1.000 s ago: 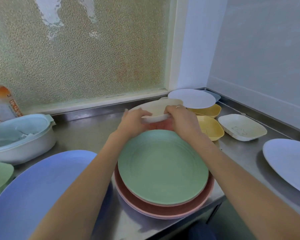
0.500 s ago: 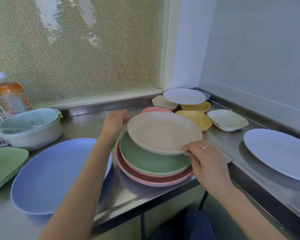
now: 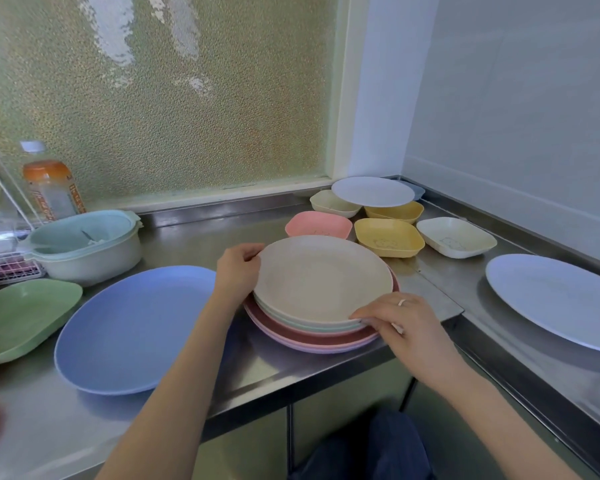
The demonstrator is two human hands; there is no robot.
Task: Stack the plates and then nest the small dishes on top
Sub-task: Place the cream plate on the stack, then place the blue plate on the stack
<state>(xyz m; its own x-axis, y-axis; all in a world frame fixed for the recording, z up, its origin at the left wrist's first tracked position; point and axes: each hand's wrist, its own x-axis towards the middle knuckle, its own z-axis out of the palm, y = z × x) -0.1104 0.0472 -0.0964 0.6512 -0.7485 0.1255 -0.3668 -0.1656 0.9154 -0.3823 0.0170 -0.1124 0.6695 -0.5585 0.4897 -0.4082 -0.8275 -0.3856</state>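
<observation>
A cream plate (image 3: 321, 278) lies on top of a stack: a green plate (image 3: 293, 322) under it, then a dark pink plate (image 3: 291, 332) and a lilac one at the bottom. My left hand (image 3: 238, 273) touches the cream plate's left rim. My right hand (image 3: 394, 318) grips its near right rim. Behind the stack stand small dishes: pink (image 3: 317, 226), yellow (image 3: 388, 240), cream-white (image 3: 456, 237), a second yellow (image 3: 390, 211) and a cream one (image 3: 333, 204). A white plate (image 3: 373, 191) rests across the back dishes.
A large blue plate (image 3: 132, 323) lies left of the stack, a green dish (image 3: 21, 317) further left. A lidded pale bowl (image 3: 87, 244) and a bottle (image 3: 51, 190) stand at back left. A large white plate (image 3: 558, 299) lies right. The counter edge (image 3: 309, 382) runs just below the stack.
The cream plate came from the back dishes toward me and has been lowered onto the green plate. My left hand returned to its left rim.
</observation>
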